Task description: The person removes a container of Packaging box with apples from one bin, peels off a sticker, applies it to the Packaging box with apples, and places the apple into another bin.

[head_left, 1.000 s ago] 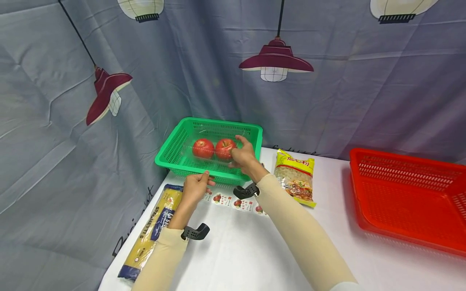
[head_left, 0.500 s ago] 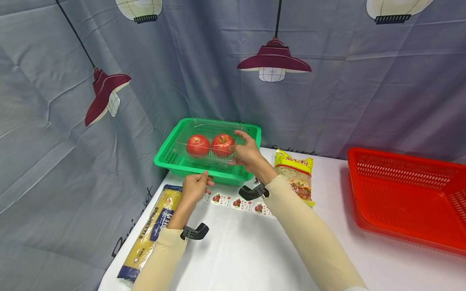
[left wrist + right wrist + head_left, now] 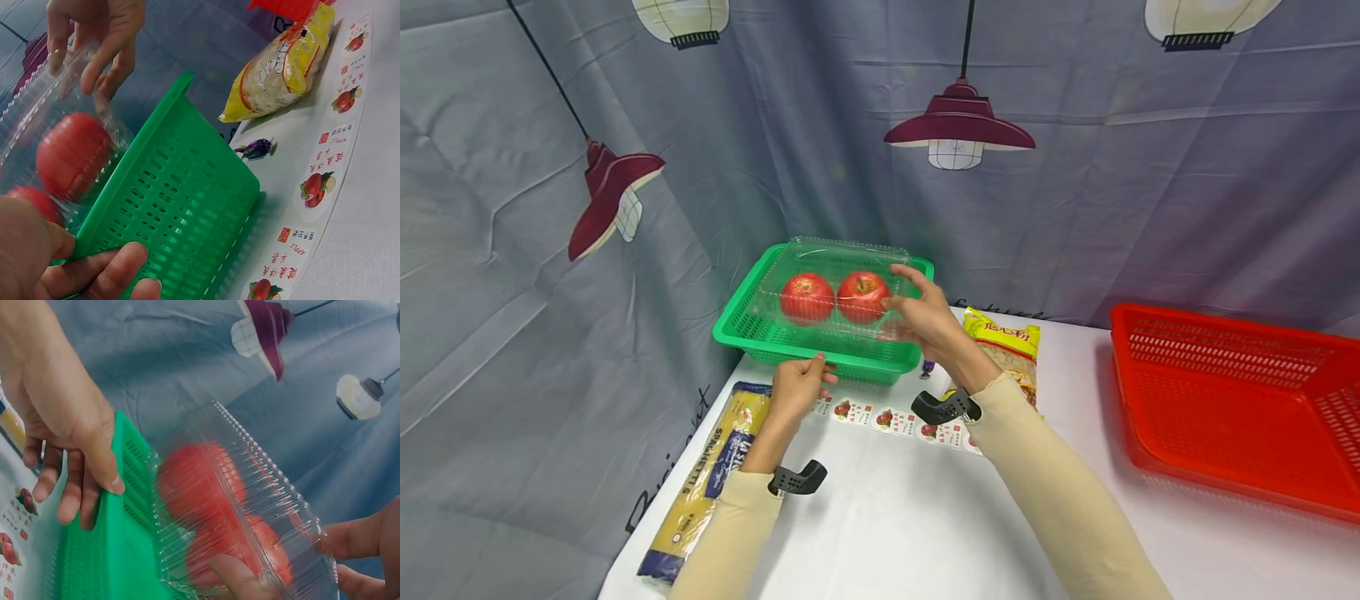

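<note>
Apple box [image 3: 835, 287] sat above green basket [image 3: 741, 321], far left. Your right hand [image 3: 928, 317] pinched its right end; left hand [image 3: 797, 387] gripped basket's near rim. Thin clear shell likely flexes, slick, top-loaded by two apples; support underneath, avoid squeezing lid.

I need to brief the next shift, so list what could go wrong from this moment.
1. The right hand holds the clear clamshell box of two apples by one end only; the box may tilt, flex or slip from that grip.
2. The left hand grips just the near rim of the green basket, which sits at the table corner; a snag could drag it off.
</note>
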Demonstrator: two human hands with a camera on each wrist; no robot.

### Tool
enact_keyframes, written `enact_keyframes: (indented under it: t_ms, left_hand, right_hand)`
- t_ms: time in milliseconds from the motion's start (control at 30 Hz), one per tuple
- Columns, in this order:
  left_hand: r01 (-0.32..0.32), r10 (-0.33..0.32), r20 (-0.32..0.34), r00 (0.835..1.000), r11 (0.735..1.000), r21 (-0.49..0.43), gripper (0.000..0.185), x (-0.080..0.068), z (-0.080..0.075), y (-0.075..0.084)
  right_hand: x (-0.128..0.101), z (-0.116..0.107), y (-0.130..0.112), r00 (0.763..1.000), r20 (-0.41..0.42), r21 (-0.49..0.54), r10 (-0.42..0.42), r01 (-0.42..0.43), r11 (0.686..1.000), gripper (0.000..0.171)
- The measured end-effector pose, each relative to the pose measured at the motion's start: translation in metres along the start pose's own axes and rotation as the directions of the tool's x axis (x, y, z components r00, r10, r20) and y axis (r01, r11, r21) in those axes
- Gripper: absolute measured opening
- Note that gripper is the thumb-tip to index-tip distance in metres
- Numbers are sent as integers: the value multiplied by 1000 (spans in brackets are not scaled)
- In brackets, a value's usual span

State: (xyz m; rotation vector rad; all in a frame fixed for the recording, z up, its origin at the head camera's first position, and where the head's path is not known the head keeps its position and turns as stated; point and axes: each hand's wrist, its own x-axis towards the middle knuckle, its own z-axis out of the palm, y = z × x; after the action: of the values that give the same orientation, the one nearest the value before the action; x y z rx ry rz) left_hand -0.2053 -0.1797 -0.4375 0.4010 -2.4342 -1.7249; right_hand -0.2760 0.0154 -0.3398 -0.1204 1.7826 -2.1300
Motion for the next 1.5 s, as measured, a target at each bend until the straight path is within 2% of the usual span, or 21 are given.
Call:
enact_keyframes:
  t_ms: [400,700,1033,1267,1500]
  left_hand:
    - [-17,17,0,1000,1000,-4,42,0,0,-2]
    - [-32,32,-3,999,999,5,43,0,1,0]
    - [-20,20,-1,1000,1000,10,41,1,1,-2]
    - [-13,13,8,1000,1000,-7,43,0,0,-1]
    - [-17,18,14,1000,1000,-9,42,0,0,-1]
  right_hand:
    - [-21,-18,0,999,33,47,-17,15,999,59]
    - [-40,-37,-2,998,45,5,-38,38,999,60]
    - [-59,-59,1,997,40,-34,-72,73,997,60]
    - [-67,-70,4,990,39,5,-133,133,991,70]
    - [-81,-78,3,988,37,27,-147,146,989,76]
